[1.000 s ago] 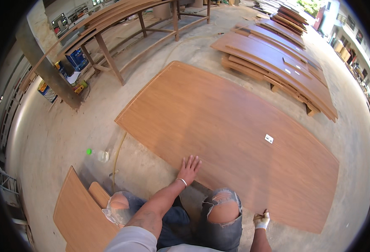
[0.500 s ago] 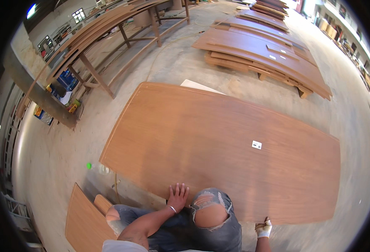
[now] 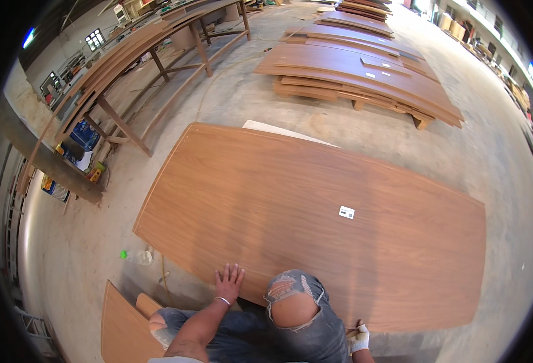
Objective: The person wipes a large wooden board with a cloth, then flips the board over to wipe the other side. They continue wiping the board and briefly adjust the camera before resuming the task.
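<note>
A large brown wood-grain panel (image 3: 290,181) with a small white label (image 3: 347,212) lies in front of me. My left hand (image 3: 229,284), bare with a bracelet at the wrist, rests on its near edge, fingers spread. At the near edge further right is my right hand (image 3: 358,340), in a white glove with bare fingertips. Its fingers are bent together near a thin brownish thing, too small to make out. My bent knee, in torn jeans (image 3: 296,299), reaches over the panel's edge between the hands.
Left of the panel lies a clear bottle (image 3: 144,258) with a green cap, near a thin hose (image 3: 164,275). Smaller brown panels (image 3: 124,327) lie at lower left. Beyond stand stacked panels (image 3: 351,66) on a pallet, a long wooden rack (image 3: 121,121) and a post (image 3: 51,160).
The view has shifted, moving the scene leftward. My left hand has slid left along the panel's edge. My right hand has drawn slightly back from the edge.
</note>
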`<state>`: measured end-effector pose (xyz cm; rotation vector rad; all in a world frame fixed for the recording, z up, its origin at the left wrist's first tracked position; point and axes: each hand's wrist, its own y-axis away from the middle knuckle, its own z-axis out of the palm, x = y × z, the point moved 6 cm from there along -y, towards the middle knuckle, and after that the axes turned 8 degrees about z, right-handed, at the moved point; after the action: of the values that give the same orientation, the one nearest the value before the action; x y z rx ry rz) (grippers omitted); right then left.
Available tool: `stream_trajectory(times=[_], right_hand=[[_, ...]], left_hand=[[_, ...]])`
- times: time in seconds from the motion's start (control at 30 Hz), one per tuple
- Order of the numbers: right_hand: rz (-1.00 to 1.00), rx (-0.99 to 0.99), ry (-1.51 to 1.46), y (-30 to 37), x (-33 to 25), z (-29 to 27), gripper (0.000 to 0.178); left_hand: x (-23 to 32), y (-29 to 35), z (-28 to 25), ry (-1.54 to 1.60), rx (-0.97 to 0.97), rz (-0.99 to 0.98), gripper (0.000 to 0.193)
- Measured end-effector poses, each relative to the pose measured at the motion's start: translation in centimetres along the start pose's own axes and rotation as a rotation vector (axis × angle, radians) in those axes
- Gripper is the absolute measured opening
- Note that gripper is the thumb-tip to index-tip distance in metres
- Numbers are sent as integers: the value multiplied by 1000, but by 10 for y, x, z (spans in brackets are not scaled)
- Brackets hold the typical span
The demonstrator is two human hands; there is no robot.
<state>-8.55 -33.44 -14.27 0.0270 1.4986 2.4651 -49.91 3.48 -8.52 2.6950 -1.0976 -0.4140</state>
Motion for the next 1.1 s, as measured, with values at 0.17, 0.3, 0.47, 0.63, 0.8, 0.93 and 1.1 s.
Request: stream_trajectory(times=[0.17,0.3,0.47,0.63,0.8,0.93,1.1], right_hand=[[-24,-27,179,30,4,25,33],[-285,18,-50,13,-85,-6,51],[-310,-47,-76,8,-103,4,57],[-330,3,-115,18,-91,28,51],[-414,-108,-130,26,-104,88,38],[-559,-186,85,52,-113,141,38],[-666,-142,176,98,-135,195,15]], left_hand=[[-20,1,-8,4,-64,4,64],[-7,-12,-22,-15,-51,4,64],[-7,-16,-37,26,-12,-4,64],[-30,-20,-60,15,21,-3,67],[-63,-63,-107,25,120,13,73],[-101,-84,-145,-24,169,51,79],[-115,-101,-206,-78,206,115,67]])
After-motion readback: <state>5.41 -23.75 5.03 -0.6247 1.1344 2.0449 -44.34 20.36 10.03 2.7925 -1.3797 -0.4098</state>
